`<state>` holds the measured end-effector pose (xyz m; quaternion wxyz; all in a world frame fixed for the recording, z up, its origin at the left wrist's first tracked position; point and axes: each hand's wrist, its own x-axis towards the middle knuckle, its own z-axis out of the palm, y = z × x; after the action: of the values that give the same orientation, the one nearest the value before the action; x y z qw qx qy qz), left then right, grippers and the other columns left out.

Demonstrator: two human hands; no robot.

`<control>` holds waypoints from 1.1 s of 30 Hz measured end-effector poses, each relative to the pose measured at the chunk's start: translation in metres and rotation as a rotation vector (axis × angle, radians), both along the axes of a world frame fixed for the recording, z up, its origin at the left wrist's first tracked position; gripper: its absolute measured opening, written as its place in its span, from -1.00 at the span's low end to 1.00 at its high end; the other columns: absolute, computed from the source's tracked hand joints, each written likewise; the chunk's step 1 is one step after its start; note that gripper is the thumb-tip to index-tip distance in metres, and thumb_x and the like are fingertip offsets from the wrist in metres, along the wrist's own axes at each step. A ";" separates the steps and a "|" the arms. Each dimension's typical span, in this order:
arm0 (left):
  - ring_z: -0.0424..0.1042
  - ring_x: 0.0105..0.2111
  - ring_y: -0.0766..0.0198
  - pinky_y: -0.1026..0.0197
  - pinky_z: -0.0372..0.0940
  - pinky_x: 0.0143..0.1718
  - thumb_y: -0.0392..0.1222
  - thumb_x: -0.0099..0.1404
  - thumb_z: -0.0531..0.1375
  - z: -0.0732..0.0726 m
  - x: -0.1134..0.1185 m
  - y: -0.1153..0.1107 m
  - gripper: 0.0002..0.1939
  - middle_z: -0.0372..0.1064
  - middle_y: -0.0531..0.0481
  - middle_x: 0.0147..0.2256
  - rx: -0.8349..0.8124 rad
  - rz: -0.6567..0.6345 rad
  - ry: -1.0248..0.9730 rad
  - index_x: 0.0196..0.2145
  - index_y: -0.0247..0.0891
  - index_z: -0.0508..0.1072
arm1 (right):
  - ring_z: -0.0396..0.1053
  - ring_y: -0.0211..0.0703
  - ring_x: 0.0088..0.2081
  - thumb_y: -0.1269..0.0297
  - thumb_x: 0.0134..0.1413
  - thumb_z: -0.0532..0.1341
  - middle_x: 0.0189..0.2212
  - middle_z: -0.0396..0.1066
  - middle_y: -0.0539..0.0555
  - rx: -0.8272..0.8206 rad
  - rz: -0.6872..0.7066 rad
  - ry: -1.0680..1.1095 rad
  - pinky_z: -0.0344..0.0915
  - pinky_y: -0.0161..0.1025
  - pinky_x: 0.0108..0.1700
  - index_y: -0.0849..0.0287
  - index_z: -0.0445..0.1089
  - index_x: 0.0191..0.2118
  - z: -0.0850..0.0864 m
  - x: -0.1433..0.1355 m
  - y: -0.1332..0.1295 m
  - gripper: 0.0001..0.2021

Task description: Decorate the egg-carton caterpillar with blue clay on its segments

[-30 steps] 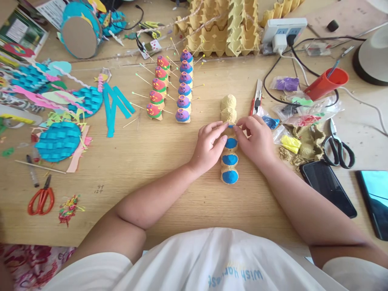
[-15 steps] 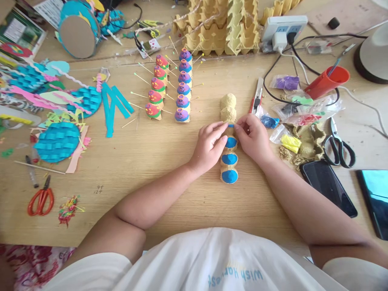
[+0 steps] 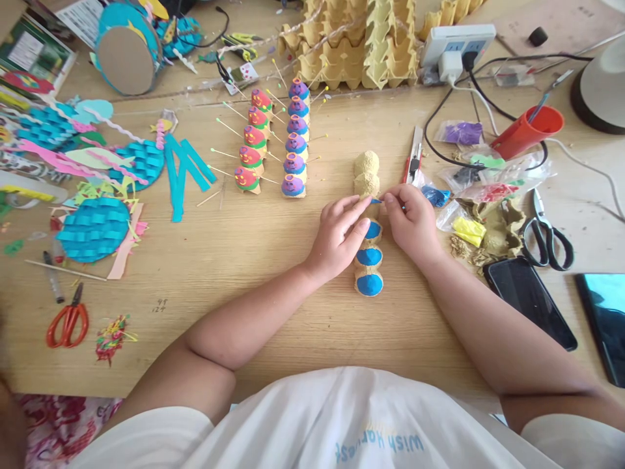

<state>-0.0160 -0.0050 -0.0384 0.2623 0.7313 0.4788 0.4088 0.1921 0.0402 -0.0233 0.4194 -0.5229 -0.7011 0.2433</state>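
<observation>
Evidently everything hinges on the third cup from the top of the egg-carton strip (image 3: 370, 244), which lies right of centre in the frame, its long axis running up and down the picture. The left hand (image 3: 342, 231) touches the strip from its left side, thumb and forefinger a narrow gap apart; whether they grip it, I cannot tell. The right hand (image 3: 413, 221) comes in from the other side, fingers curled, thumb and forefinger tips close together just beside the blue patch; I cannot tell whether they pinch anything. The left seems the nearer of the two. Mostly the fingers themselves stand in the way, hiding part of that cup; two bare cups sit above it, three blue-topped ones below.

Near the right hand, towards the upper right, lie a utility knife (image 3: 415, 156) and a bag of blue clay (image 3: 435, 195), with yellow clay (image 3: 469, 231) further right. Well apart, at upper centre-left, stand a red-and-green row (image 3: 254, 135) and a purple-and-blue row (image 3: 295, 135)
</observation>
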 end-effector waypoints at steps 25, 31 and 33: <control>0.47 0.45 0.02 -0.11 0.34 0.55 0.23 0.72 0.12 0.002 0.001 0.000 -0.48 0.52 -0.17 0.38 0.011 -0.059 -0.325 0.42 0.02 0.57 | 0.06 -0.32 -0.58 -0.29 -0.09 0.70 -0.52 0.15 -0.23 -0.604 0.150 0.761 -0.07 -0.26 -0.57 -0.05 0.28 -0.16 0.016 -0.007 -0.003 -0.28; 0.58 0.32 0.08 0.00 0.50 0.35 0.43 0.58 0.26 -0.014 0.004 0.006 -0.40 0.54 -0.15 0.30 -0.182 0.087 -0.546 0.31 0.01 0.43 | -0.01 -0.36 -0.57 -0.21 -0.11 0.74 -0.53 0.16 -0.24 -0.638 0.221 0.844 -0.08 -0.29 -0.56 -0.02 0.29 -0.22 0.021 -0.010 -0.006 -0.31; 0.60 0.27 0.11 0.00 0.50 0.34 0.46 0.55 0.28 -0.017 0.005 0.009 -0.41 0.57 -0.12 0.21 -0.221 0.114 -0.589 0.20 -0.02 0.43 | -0.01 -0.37 -0.57 -0.19 -0.12 0.75 -0.53 0.17 -0.24 -0.650 0.237 0.865 -0.09 -0.30 -0.55 0.00 0.30 -0.23 0.023 -0.010 -0.007 -0.31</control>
<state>-0.0109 0.0040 -0.0551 0.4442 0.5207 0.4640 0.5624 0.1819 0.0332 -0.0003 0.4560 -0.3954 -0.4078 0.6851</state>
